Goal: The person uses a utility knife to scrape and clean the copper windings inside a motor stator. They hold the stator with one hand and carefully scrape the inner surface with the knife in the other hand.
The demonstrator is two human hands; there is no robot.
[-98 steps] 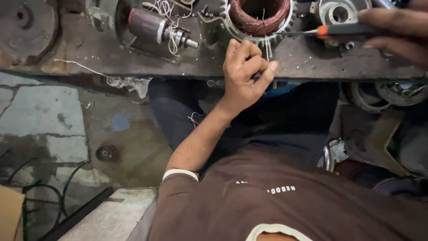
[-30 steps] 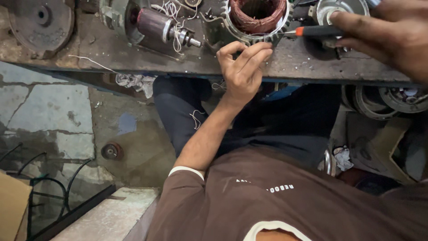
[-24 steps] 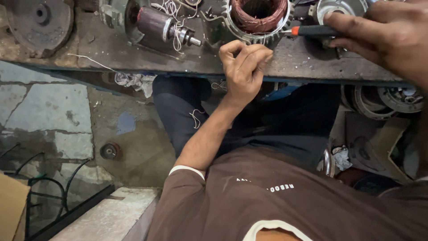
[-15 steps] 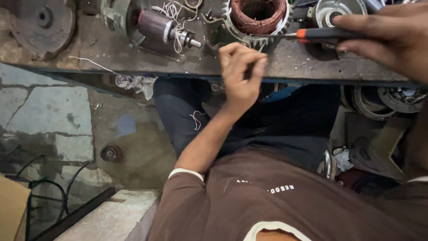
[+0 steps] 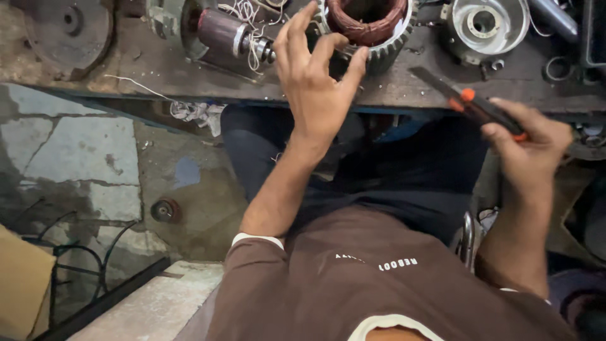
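Observation:
My left hand is raised over the front edge of the workbench, fingers spread, with nothing seen in it. Its fingertips reach the near side of a motor stator, a ribbed metal ring with reddish copper windings inside. My right hand is lower and to the right, off the bench and over my lap. It grips a black and orange hand tool whose dark tip points up and left toward the bench edge, apart from the stator.
On the bench lie a rotor with a shaft among loose white wires, a round silver end cover and a dark disc. White wire scraps hang below the edge. A small wheel and a cardboard box are on the floor.
My right hand has pulled the tool away from the stator, down and toward my body. My left hand has uncurled from a closed grip and spread its fingers by the stator.

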